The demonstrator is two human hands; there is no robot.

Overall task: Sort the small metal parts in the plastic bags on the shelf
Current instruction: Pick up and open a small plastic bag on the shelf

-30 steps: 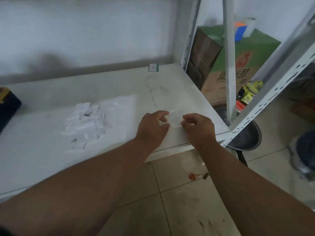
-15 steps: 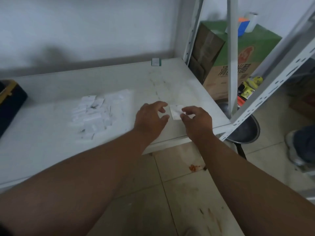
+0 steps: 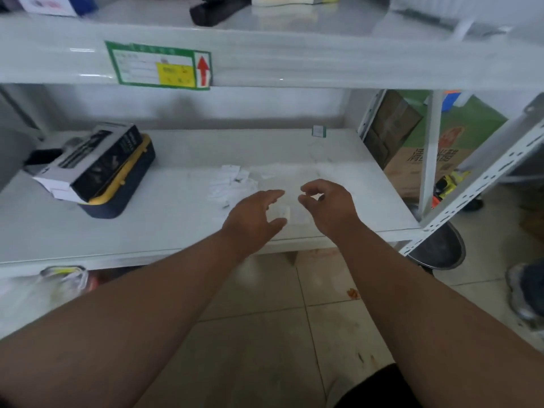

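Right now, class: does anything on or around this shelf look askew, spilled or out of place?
Yes. The small plastic bags lie in a loose, overlapping scatter rather than sorted rows. A boxed item sits crooked on the yellow-edged case. Reddish stains mark the floor tiles below.

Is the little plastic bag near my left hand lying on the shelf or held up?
Lying on the shelf. The small plastic bag rests flat between both hands; neither grips it.

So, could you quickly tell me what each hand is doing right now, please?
Left hand: open, fingers spread above a small plastic bag, holding nothing.
Right hand: fingers loosely curled, holding nothing visible.
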